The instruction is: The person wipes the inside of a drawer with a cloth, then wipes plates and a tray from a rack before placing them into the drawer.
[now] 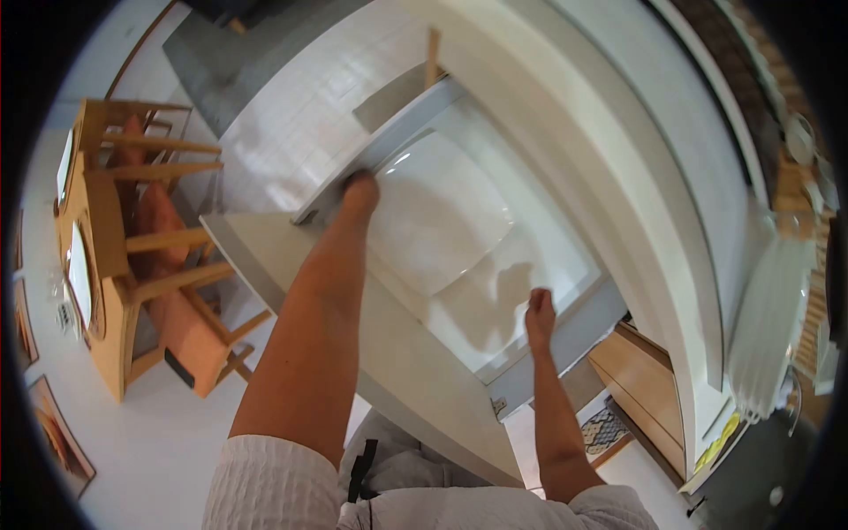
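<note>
A white pulled-out drawer or cabinet compartment (574, 265) lies open in front of me, with a pale front panel (411, 340) nearest my body. Inside it sits a glossy white tray or tub (442, 208) with a shadow across it. My left hand (359, 190) reaches to the compartment's left side wall (389, 132) and appears to touch it; its fingers are mostly hidden. Over the right part of the interior, near the right side wall (565, 340), is my right hand (541, 306). Its fingers are curled together, and whatever they may hold is not visible.
A wooden table (102, 265) and chairs with orange cushions (177, 327) stand at the left. A grey rug (238, 62) lies beyond. Along the right runs a white counter edge (654, 177), with a white ribbed object (768, 318) near it.
</note>
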Action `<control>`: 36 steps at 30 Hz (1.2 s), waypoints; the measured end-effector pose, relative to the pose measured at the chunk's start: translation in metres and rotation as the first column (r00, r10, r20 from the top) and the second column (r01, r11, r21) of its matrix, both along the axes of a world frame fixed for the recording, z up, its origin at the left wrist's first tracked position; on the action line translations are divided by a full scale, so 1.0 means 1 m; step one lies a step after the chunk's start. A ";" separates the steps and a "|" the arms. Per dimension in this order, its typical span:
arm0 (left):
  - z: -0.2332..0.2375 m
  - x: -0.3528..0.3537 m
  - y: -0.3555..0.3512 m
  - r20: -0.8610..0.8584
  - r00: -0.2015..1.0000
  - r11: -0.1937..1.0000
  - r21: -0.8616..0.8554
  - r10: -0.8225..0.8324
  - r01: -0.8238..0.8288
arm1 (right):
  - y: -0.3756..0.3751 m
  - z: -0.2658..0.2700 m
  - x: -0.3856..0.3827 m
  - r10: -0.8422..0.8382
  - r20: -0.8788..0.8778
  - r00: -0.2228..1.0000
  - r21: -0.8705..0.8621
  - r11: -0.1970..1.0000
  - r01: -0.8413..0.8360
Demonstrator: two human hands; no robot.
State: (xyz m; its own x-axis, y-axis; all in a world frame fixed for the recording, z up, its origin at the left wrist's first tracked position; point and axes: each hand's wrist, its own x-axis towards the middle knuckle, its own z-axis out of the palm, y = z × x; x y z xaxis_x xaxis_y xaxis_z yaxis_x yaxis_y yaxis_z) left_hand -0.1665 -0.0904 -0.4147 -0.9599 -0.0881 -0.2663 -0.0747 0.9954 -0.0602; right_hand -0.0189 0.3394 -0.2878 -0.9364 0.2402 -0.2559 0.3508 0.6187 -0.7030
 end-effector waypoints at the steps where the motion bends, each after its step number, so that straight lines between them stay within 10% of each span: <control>1: -0.059 0.004 -0.012 -0.113 0.987 0.982 -0.164 -0.111 0.092 | 0.000 0.012 0.016 0.025 0.052 0.998 -0.016 1.000 -0.024; 2: -0.060 -0.002 -0.020 0.208 0.915 0.852 -0.337 -0.347 0.400 | -0.001 0.022 0.031 0.074 0.015 0.997 0.031 0.997 -0.075; 4: -0.060 -0.001 -0.025 -0.060 0.986 0.980 -0.135 -0.154 0.145 | 0.001 0.052 0.049 0.098 -0.014 0.995 0.062 0.993 -0.097; 8: 0.164 -0.006 0.056 0.139 0.987 0.990 0.105 0.075 -0.090 | 0.030 0.119 0.079 -0.055 -0.107 0.993 -0.082 0.996 0.046; 13: 0.308 -0.015 0.146 0.275 0.887 0.919 0.244 -0.372 0.310 | 0.102 0.147 0.154 -0.430 -0.073 0.900 -0.357 0.854 0.379; 15: 0.405 0.004 0.199 0.455 0.860 0.921 0.387 -0.229 0.040 | 0.129 0.154 0.197 -0.529 0.043 0.847 -0.355 0.785 0.508; 20: 0.519 0.041 0.277 0.032 0.877 0.664 0.668 -0.479 0.338 | 0.154 0.193 0.265 -0.581 0.199 0.789 -0.587 0.574 0.571; 24: 0.576 0.091 0.334 -0.271 0.808 0.352 0.794 -0.524 0.495 | 0.173 0.220 0.280 -0.601 0.105 0.792 -0.583 0.608 0.538; 33: 0.610 0.169 0.500 -0.092 0.806 0.118 0.973 -0.584 0.197 | 0.257 0.254 0.303 -0.491 -0.062 0.869 -0.460 0.787 0.412; 36: 0.585 0.163 0.581 0.009 0.851 -0.128 0.988 -0.525 -0.090 | 0.291 0.267 0.314 -0.459 -0.099 0.883 -0.507 0.787 0.353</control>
